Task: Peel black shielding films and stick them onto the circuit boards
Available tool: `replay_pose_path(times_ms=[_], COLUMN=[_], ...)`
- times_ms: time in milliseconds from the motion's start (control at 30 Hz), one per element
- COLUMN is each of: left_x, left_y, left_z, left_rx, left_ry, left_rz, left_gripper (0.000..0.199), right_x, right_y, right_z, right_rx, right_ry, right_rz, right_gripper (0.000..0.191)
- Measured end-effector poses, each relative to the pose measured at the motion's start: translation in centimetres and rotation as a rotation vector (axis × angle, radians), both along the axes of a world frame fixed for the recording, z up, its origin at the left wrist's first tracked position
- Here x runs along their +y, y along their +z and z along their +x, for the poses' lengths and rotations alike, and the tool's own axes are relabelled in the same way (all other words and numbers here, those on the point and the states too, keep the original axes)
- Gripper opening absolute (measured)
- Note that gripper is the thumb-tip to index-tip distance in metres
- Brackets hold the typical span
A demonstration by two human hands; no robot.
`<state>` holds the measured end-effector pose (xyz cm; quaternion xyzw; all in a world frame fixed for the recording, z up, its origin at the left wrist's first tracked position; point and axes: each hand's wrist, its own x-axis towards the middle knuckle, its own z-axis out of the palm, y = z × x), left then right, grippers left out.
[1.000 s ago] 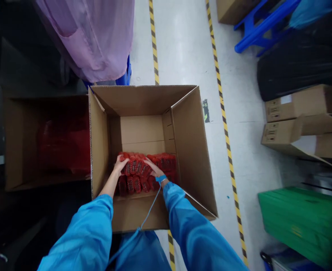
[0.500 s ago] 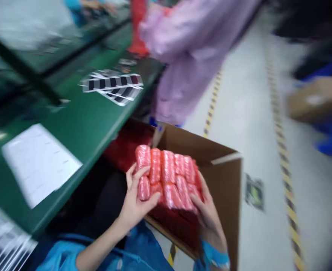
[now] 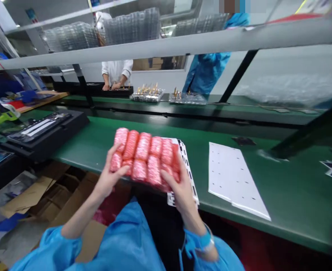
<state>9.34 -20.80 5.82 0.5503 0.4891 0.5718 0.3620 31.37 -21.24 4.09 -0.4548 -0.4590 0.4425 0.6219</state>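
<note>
Between my two hands is a bundle of shiny red plastic-wrapped rolls (image 3: 141, 156), lined up in two rows, held up at the near edge of the green bench (image 3: 98, 139). My left hand (image 3: 109, 171) is closed on its left end, thumb across the front. At the right end my right hand (image 3: 181, 180) grips it, the thumb pressed on the near face. What the wrapped rolls contain cannot be made out. Partly behind the bundle and my right hand lie white sheets with black marks (image 3: 190, 175).
White sheets with small dots (image 3: 233, 177) lie to the right on the bench. A black tray (image 3: 47, 130) stands at the left. Cardboard boxes (image 3: 55, 195) are below left. Across the bench, a person in white works near clear trays (image 3: 147, 94); another wears blue.
The view has swung from the aisle and the open carton on the floor round to the bench. The red bundle has come along in both hands and is now at the bench edge.
</note>
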Motion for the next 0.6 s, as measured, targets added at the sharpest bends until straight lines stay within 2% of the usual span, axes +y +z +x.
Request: replay_pose_path(times_ms=[67, 167, 300, 367, 433, 533, 600], left_x=[2.7, 6.7, 11.8, 14.6, 17.5, 21.4, 22.8], left_y=[0.7, 1.6, 1.3, 0.2, -1.3, -3.8, -5.0], left_z=[-5.6, -13.5, -22.1, -25.0, -26.8, -27.9, -28.2], left_rx=[-0.047, -0.038, 0.040, 0.179, 0.335, 0.501, 0.624], left_ry=[0.069, 0.116, 0.183, 0.254, 0.331, 0.433, 0.498], left_rz=[-0.004, -0.018, -0.011, -0.035, -0.088, -0.170, -0.212], left_gripper=[0.091, 0.101, 0.100, 0.086, 0.071, 0.054, 0.047], right_x=[4.1, 9.4, 15.5, 18.4, 21.1, 24.3, 25.7], right_y=[0.7, 0.8, 0.4, -0.3, -1.4, -3.4, -4.2], right_z=[-5.8, -13.8, -22.3, -25.3, -27.5, -29.7, -30.6], right_rx=[-0.005, 0.036, -0.141, -0.216, -0.260, -0.330, -0.370], right_ry=[0.086, 0.254, 0.282, 0.282, 0.285, 0.279, 0.281], right_rz=[0.039, 0.114, 0.212, 0.186, 0.113, -0.039, -0.110], right_gripper=[0.099, 0.107, 0.100, 0.098, 0.098, 0.096, 0.098])
